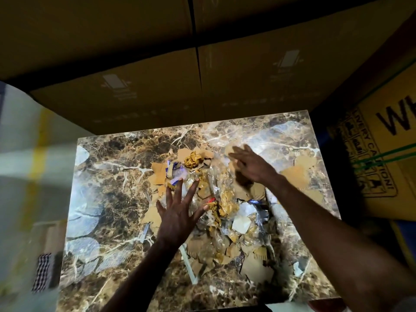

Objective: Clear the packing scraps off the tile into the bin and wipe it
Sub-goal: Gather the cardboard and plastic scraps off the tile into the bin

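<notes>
A glossy brown marble tile (pixel 108 199) fills the middle of the view. A heap of packing scraps (pixel 227 212) lies on it: torn cardboard bits, crumpled clear plastic, yellow tape wads and white paper. My left hand (pixel 177 212) lies flat on the heap's left side with its fingers spread and straight. My right hand (pixel 249 165) is at the heap's far right side, fingers extended and slightly blurred, holding nothing. Loose cardboard pieces (pixel 295 174) lie to the right of that hand. No bin is in view.
Stacked brown cartons (pixel 144 93) stand right behind the tile. A yellow carton with green straps (pixel 382 140) stands at the right. A checked cloth (pixel 42 273) lies beside the tile's left edge. The left side is blurred pale floor.
</notes>
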A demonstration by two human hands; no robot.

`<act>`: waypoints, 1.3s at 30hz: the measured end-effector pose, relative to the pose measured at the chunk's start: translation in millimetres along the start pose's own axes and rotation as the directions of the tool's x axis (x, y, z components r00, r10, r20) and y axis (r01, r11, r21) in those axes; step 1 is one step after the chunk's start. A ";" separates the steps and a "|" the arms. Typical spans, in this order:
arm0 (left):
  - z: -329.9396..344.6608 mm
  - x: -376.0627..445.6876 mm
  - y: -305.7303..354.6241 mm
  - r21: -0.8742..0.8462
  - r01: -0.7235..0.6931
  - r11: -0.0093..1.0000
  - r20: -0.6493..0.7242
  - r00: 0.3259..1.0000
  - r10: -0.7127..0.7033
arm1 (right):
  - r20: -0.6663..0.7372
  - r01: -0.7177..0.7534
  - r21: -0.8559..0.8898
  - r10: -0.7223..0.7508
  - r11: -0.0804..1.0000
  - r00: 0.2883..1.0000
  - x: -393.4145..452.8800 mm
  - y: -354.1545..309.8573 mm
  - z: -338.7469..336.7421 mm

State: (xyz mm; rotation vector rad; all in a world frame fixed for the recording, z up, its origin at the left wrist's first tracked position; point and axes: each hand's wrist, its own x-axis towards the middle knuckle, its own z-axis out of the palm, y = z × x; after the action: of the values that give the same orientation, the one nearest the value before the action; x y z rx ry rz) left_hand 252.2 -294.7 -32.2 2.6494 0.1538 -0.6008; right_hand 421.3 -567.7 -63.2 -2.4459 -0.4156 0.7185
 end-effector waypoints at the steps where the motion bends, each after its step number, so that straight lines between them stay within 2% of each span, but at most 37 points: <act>1: -0.9 0.3 0.5 -0.005 -0.001 1.000 0.002 1.000 0.001 | 0.005 0.021 0.024 -0.021 0.999 1.000 -1.1 -3.4 8.3; 3: -2.4 0.7 1.0 -0.007 -0.002 1.000 0.000 1.000 0.002 | -0.010 0.046 0.099 -0.045 0.994 0.999 -1.8 -11.5 19.0; 6: -1.7 0.8 1.0 -0.009 0.001 1.000 0.000 1.000 -0.001 | -0.072 0.018 0.223 -0.002 0.975 0.997 -6.3 -21.3 26.5; 10: 0.0 0.3 -0.2 -0.020 -0.010 1.000 -0.015 1.000 0.010 | -0.271 -0.019 0.315 0.109 0.949 0.956 -27.0 -23.7 11.2; 12: -0.9 0.6 -0.6 -0.035 -0.012 0.999 -0.016 1.000 0.011 | -0.411 -0.051 0.330 0.192 0.943 0.891 -45.1 -12.1 -0.6; 14: -1.4 0.6 -0.7 -0.041 -0.018 0.999 -0.018 1.000 0.017 | -0.535 -0.181 0.277 0.308 0.944 0.787 -67.8 14.3 -5.0; 16: -1.7 0.8 -1.0 -0.039 -0.016 0.999 -0.014 1.000 0.015 | -0.576 -0.363 0.253 0.441 0.897 0.689 -90.9 45.5 -1.9; 17: -1.3 0.7 -1.1 -0.038 -0.012 0.999 -0.012 1.000 0.012 | -0.569 -0.433 0.228 0.480 0.872 0.668 -101.0 56.6 2.5; 19: -0.4 0.2 -0.4 -0.038 -0.011 0.999 -0.018 1.000 0.010 | -0.493 -0.492 0.200 0.521 0.847 0.697 -114.3 64.9 14.8; 21: -0.3 0.9 0.5 -0.047 -0.015 0.999 -0.019 1.000 0.014 | -0.409 -0.483 0.189 0.516 0.855 0.753 -118.8 52.6 28.0; 24: 1.7 2.6 -0.1 -0.032 -0.016 0.999 -0.027 1.000 0.016 | -0.431 -0.402 0.203 0.450 0.893 0.782 -113.7 28.5 46.8; 26: 2.7 2.7 -2.5 -0.024 -0.017 1.000 -0.027 1.000 0.017 | -0.416 -0.369 0.266 0.451 0.891 0.789 -104.5 14.7 57.2; 29: 2.2 2.2 -3.8 -0.039 -0.022 0.999 -0.023 1.000 0.021 | -0.399 -0.341 0.262 0.423 0.903 0.814 -93.7 -3.5 66.1; 32: 1.4 1.5 -3.9 -0.042 -0.025 0.999 -0.027 0.999 0.024 | -0.428 -0.292 0.272 0.387 0.917 0.817 -92.5 -17.1 61.8; 35: 2.1 2.5 -5.0 -0.040 -0.025 0.999 -0.029 0.999 0.024 | -0.385 -0.322 0.342 0.444 0.883 0.809 -97.5 -20.4 52.2; 39: 2.0 1.8 -6.3 -0.041 -0.027 0.999 -0.032 0.999 0.026 | -0.505 -0.343 0.369 0.496 0.864 0.706 -99.1 -8.7 34.9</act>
State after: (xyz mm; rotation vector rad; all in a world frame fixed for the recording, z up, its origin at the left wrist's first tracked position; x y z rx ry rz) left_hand 251.8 -289.7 -37.0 2.6181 0.1385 -0.5411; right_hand 320.0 -588.6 -42.9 -2.3707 0.4787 0.1235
